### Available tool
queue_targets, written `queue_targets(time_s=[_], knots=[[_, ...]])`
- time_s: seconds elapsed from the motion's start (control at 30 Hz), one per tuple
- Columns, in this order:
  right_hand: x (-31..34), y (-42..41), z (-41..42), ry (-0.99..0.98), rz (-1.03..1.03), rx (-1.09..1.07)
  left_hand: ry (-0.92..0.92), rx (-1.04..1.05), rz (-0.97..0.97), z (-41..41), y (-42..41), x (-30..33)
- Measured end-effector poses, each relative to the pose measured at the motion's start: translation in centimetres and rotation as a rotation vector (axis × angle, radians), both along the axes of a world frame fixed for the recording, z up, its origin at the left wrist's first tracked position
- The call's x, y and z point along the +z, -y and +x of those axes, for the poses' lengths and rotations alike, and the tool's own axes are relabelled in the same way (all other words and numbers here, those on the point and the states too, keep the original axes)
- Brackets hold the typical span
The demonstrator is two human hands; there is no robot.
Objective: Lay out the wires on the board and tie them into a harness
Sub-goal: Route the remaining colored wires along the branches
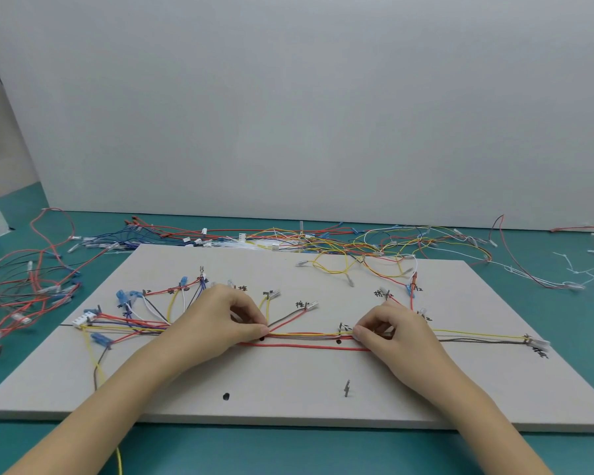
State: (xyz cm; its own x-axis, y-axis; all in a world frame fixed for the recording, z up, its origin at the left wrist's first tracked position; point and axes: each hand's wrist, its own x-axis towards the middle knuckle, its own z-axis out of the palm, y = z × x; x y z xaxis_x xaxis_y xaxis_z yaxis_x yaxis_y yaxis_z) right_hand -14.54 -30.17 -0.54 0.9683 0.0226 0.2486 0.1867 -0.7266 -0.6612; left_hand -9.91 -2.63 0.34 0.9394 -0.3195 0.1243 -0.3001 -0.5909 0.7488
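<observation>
Wires (306, 334) run L–R across grey board (288, 378), on teal table (563, 450) w/ white wall (323, 114) behind. Left hand (227, 320) and right hand (388, 329) both pinch the bundle, fingers curled. Handwritten marks by pegs, not legible.

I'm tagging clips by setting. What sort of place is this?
Most likely a wire-harness assembly bench in a workshop. A forming board with pegs and handwritten marks lies on a green table, loose terminal-tipped wires pile up behind it, and cut cable ties lie to the right.
</observation>
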Motion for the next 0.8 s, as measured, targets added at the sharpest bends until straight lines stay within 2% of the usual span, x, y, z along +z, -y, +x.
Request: queue_targets(time_s=[0.47,0.8], knots=[[-0.2,-0.9,-0.5,0.063,0.012,0.035,-0.096,-0.024,0.031,0.2,0.0,0.2],[-0.5,-1.5,0.1,0.062,-0.008,0.029,0.014,0.041,0.06,0.1,0.1,0.0]])
